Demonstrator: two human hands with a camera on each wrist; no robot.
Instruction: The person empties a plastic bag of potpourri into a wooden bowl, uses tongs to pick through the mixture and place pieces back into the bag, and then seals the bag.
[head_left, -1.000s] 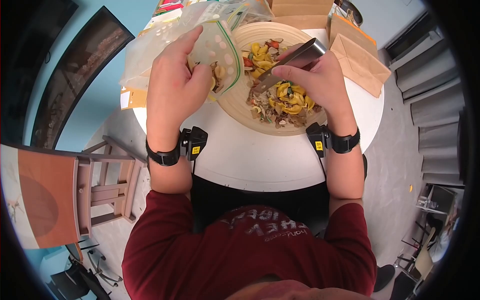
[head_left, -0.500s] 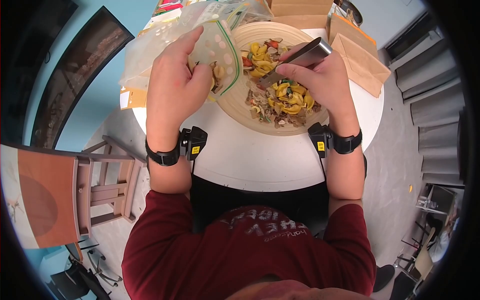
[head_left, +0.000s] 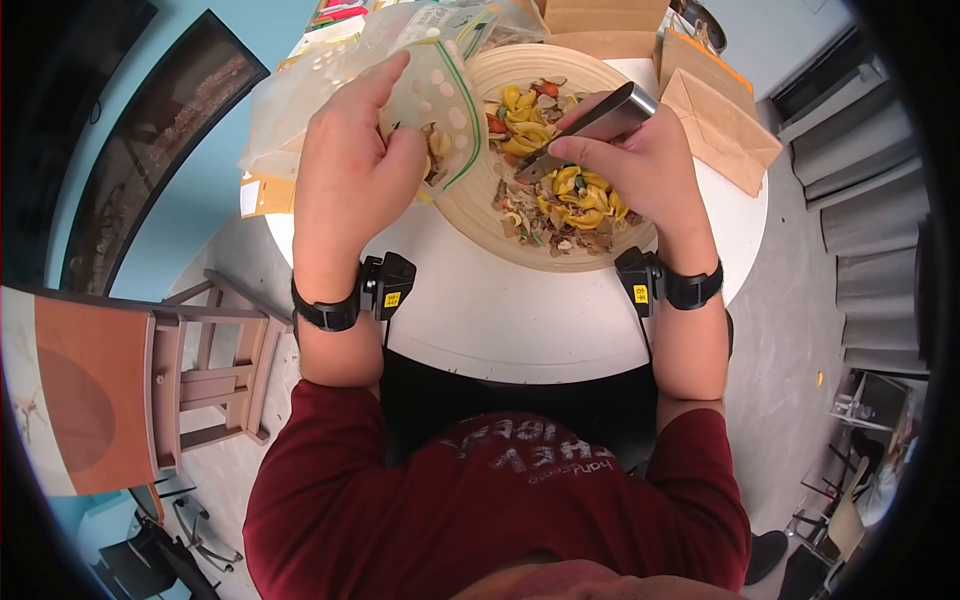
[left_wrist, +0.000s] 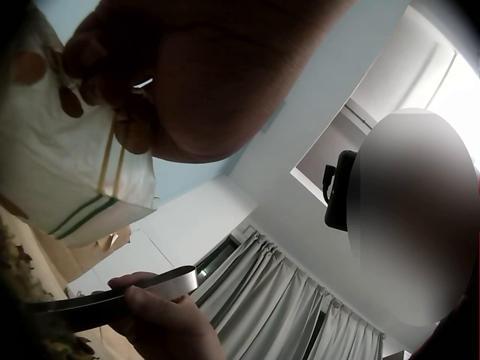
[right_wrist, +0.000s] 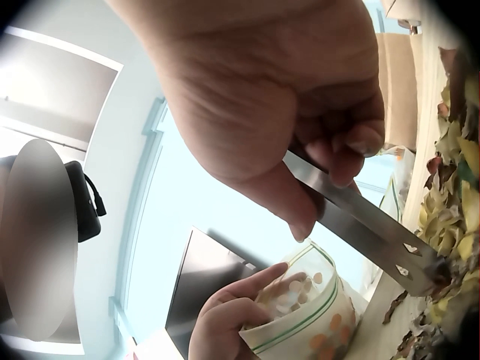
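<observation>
Beyond "handsome"-lettered shirt (head_left: 480, 525), metal tongs (head_left: 610, 116)

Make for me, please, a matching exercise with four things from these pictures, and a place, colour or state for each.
1. Tongs
2. Zip bag
3. Round plate
4. Shirt

A. Dark red
B. Under the pasta
C. Gripped by the right hand
D. Held by the left hand

Right pairs: 1-C, 2-D, 3-B, 4-A
</observation>
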